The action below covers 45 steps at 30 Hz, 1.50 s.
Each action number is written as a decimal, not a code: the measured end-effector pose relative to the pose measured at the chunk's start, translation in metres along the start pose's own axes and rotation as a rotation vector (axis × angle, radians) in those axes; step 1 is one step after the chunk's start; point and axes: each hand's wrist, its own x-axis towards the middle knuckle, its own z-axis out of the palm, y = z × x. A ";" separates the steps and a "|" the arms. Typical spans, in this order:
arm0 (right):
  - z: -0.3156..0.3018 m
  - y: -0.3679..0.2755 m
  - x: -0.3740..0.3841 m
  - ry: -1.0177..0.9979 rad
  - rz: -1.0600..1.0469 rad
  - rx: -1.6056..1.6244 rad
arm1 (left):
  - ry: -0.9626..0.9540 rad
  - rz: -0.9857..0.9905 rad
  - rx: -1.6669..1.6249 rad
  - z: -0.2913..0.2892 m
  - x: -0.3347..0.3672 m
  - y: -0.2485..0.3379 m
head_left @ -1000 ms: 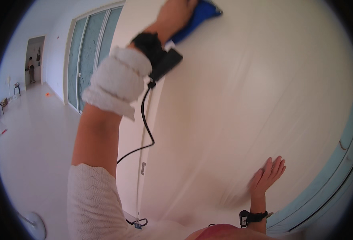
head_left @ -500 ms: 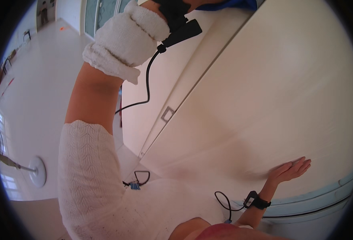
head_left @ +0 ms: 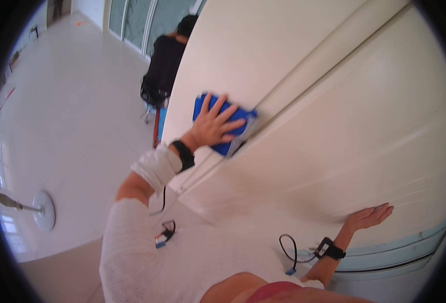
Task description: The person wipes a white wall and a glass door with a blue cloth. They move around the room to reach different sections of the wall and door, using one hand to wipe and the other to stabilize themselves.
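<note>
Lowered from overhead since the earlier frame, the left hand (head_left: pixel 210 127) presses spread, open fingers flat on a blue cloth (head_left: pixel 224 122) against the cream panel (head_left: pixel 334 126). Well right and lower, the right hand (head_left: pixel 366 217) rests open, empty, on that panel.

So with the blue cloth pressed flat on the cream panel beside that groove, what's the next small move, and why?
Probably a short sweep of the blue cloth along the groove. The left hand lies spread flat on the cloth against the cream panel, with the cloth's edge right at the groove, and the right hand braces open-palmed on the lower panel, steadying such a stroke.
</note>
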 end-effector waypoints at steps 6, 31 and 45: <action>-0.001 -0.003 0.000 -0.036 0.043 -0.061 | -0.047 -0.139 -0.009 -0.003 0.066 -0.016; 0.005 -0.003 -0.003 0.020 0.020 0.049 | 0.267 -0.317 0.074 -0.054 0.220 -0.157; 0.008 0.002 -0.011 0.010 0.049 0.083 | 0.242 -1.444 -0.084 0.092 -0.232 -0.043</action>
